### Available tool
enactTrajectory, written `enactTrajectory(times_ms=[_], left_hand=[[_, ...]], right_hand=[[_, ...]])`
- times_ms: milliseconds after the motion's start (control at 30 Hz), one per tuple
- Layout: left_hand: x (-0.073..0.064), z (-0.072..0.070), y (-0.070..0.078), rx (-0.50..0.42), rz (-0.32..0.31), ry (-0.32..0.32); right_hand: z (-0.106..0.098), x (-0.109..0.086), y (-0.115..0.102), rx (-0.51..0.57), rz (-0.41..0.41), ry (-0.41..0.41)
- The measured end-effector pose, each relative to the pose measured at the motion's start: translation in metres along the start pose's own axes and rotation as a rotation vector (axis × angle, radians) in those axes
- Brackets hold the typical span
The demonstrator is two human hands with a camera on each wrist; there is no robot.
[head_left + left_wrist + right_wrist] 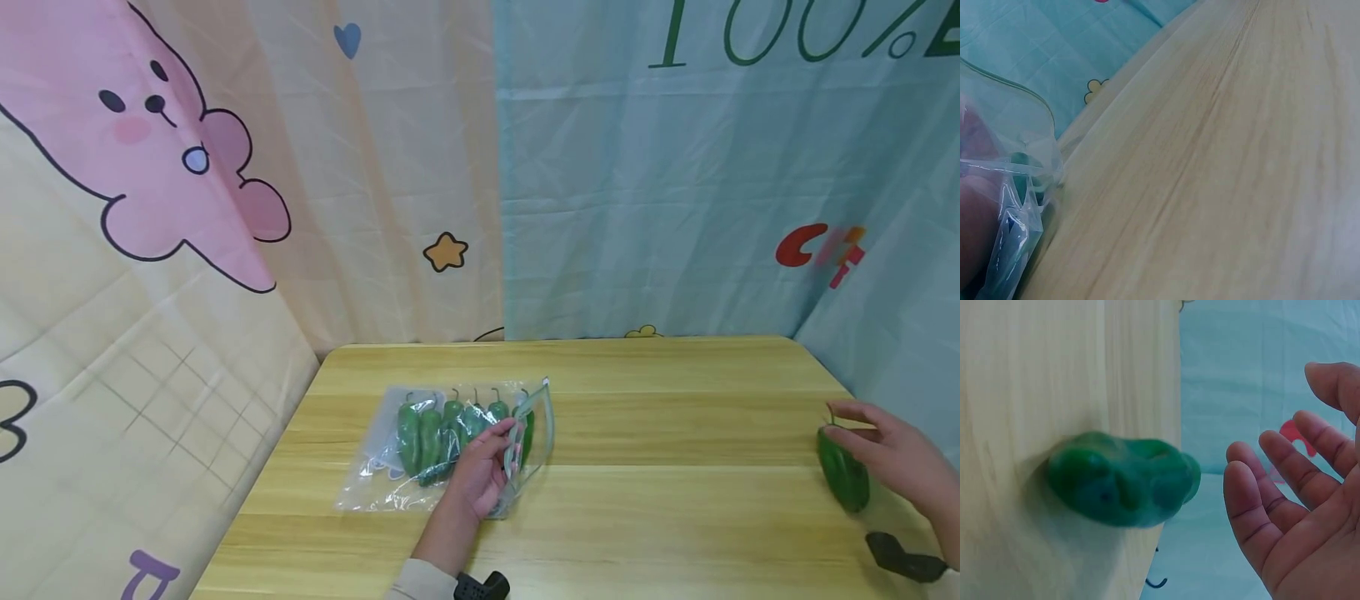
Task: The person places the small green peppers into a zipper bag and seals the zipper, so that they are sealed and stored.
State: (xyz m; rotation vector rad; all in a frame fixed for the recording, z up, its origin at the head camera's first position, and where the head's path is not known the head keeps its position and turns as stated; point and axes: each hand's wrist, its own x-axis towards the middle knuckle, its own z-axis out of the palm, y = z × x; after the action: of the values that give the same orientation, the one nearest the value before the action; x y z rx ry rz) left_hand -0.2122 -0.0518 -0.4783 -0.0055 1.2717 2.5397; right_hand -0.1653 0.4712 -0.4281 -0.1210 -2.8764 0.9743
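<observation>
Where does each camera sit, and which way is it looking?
Head: on the person's head, looking forward and down at the yellowish wooden table; the left hand and right hand both show.
Left wrist: on that wrist, looking across the table toward the pale blue fabric curtain; part of the left hand shows behind the clear plastic bag.
Right wrist: on that wrist, looking at a glossy green pepper; the right hand shows, palm side.
Shared: head and right wrist both see that pepper.
</observation>
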Motion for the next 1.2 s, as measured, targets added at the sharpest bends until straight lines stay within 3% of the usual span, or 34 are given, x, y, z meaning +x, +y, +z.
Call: enactTrajectory(times_ms=[300, 667, 1200], left_hand=[[0.001, 0.001, 0.0, -0.005, -0.02, 0.026], [0.0, 0.0, -0.001, -0.021, -0.022, 0.019], [-0.001, 0.0, 0.001, -0.012, -0.007, 0.013]], right_hand=[[0.0, 0.0, 0.019, -0.019, 0.077, 0.0], [0.005, 0.004, 0.036, 0.023, 0.108, -0.098], [0.01, 0.006, 0.036, -0.01, 0.056, -0.136]])
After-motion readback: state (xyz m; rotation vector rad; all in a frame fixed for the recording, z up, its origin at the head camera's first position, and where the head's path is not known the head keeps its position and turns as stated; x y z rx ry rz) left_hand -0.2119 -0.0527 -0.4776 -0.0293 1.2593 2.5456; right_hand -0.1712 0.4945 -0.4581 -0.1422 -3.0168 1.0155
